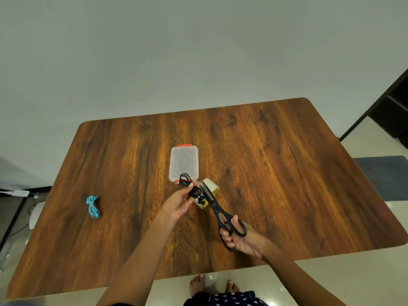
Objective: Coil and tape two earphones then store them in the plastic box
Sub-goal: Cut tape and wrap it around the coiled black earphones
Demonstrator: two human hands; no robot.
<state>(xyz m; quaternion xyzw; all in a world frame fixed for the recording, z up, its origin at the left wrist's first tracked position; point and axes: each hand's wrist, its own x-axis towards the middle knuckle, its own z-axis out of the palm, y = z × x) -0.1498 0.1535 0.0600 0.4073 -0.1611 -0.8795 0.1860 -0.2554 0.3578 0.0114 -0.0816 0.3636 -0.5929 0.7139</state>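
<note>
While the left hand (178, 203) is pinching the coiled black earphone (187, 184) above the surface (287, 173), the right hand (239, 238) is gripping scissors (217, 208), blades reaching the tape roll (209, 192) just beside the left fingers. Beyond them is sitting the box (184, 163); the blue earphone (93, 206) is lying well left.
</note>
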